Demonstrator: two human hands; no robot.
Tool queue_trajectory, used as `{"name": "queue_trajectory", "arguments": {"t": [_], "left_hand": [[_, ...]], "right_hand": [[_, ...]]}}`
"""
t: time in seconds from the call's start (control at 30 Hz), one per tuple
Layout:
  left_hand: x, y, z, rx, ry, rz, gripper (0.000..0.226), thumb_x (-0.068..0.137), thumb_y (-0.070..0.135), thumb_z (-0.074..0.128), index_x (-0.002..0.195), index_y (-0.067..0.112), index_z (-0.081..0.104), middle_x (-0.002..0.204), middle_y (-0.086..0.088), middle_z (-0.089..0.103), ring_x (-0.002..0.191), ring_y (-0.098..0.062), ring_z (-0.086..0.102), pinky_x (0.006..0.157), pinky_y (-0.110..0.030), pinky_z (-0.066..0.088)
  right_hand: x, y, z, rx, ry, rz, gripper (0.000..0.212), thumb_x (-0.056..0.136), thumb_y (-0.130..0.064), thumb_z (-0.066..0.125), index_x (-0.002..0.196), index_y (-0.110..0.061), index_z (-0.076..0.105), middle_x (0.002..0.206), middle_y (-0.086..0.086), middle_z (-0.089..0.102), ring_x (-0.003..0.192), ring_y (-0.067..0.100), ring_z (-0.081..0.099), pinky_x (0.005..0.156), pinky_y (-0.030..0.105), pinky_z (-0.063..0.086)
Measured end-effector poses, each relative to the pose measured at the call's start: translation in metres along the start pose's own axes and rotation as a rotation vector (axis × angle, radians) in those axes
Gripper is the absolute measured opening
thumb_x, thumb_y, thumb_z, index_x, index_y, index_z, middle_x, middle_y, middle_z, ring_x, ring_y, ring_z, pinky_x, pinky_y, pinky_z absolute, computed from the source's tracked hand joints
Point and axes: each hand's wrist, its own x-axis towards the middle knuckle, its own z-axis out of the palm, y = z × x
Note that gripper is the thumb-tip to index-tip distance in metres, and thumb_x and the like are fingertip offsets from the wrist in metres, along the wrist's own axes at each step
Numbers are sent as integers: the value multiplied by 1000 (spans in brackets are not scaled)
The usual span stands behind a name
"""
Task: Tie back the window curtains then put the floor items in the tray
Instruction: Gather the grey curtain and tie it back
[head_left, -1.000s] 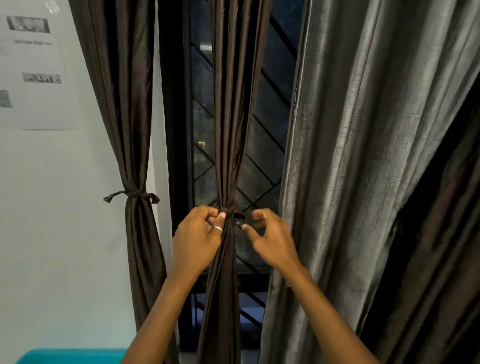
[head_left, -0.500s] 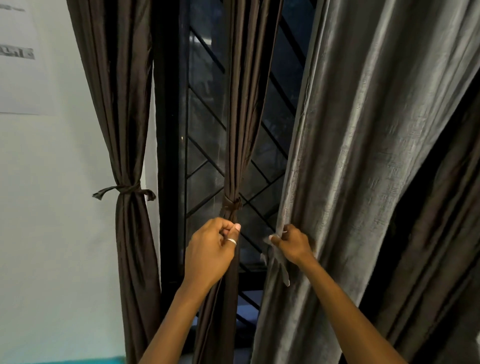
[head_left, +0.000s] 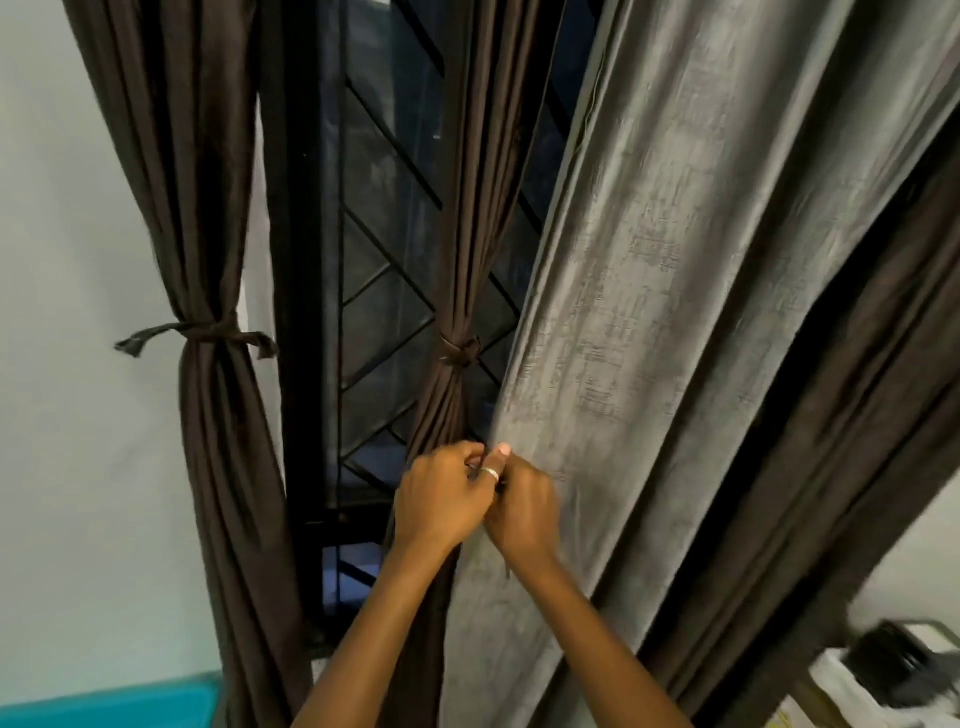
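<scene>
The grey curtain (head_left: 675, 312) hangs with its left edge at both hands, just below the knot (head_left: 460, 353) on the brown curtain (head_left: 457, 260) — the right hand (head_left: 524, 514) has its grip pinched narrow on that edge. The left hand (head_left: 441, 504) is curled tight against it — its hold cannot be told.

Low to the right of the grey curtain (head_left: 649, 312), in the corner of the view, a white surface (head_left: 847, 699) shows, blurred. A dark boxy thing (head_left: 891, 660) lies on it; what it is cannot be told. Low to the curtain's left, at the bottom edge, a teal surface (head_left: 104, 704) shows, partly cut off.
</scene>
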Motion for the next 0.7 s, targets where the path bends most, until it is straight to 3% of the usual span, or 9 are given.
{"name": "queue_trajectory", "arguments": {"t": [0.2, 0.33, 0.5, 0.57, 0.63, 0.7], "left_hand": [[-1, 25, 20, 32, 10, -145, 47, 87, 63, 56, 68, 20, 62, 65, 3, 67, 70, -23, 67, 61, -35, 54], [-11, 44, 26, 56, 14, -212, 36, 88, 45, 60, 64, 19, 61, 57, 5, 56, 64, -26, 60, 55, -29, 39], [-32, 63, 33, 98, 18, -209, 38, 92, 31, 58, 56, 17, 58, 60, -2, 60, 64, -28, 63, 53, -31, 45], [-40, 67, 35, 112, 48, -193, 41, 93, 27, 58, 54, 17, 52, 59, 0, 58, 61, -25, 61, 51, -30, 44], [-48, 70, 36, 132, 82, -174, 43, 92, 20, 59, 52, 16, 45, 54, 3, 51, 53, -19, 54, 45, -28, 33], [-56, 73, 37, 131, 94, -162, 42, 90, 13, 59, 53, 15, 40, 51, 2, 47, 50, -17, 50, 44, -30, 30]], "right_hand": [[-18, 3, -6, 4, 77, 72, 23, 99, -18, 59, 79, -9, 67, 69, 4, 68, 52, 8, 52, 43, 13, 25], [-32, 11, -21, 67, 101, 39, 21, 93, -10, 60, 72, -9, 62, 61, 3, 61, 47, 4, 42, 44, 13, 21], [-46, 27, -37, 158, 101, -12, 29, 92, -10, 59, 65, -18, 54, 56, -7, 53, 45, 4, 40, 43, 14, 21], [-47, 34, -45, 204, 68, -63, 31, 92, -14, 57, 64, -22, 50, 56, -13, 49, 45, 3, 41, 43, 13, 22], [-48, 45, -56, 268, -28, -155, 26, 91, -16, 55, 65, -19, 55, 58, -14, 51, 49, 2, 47, 46, 12, 25], [-47, 59, -70, 391, -227, -189, 13, 92, -18, 60, 90, -17, 73, 79, -8, 68, 69, 3, 61, 56, 18, 43]]}}
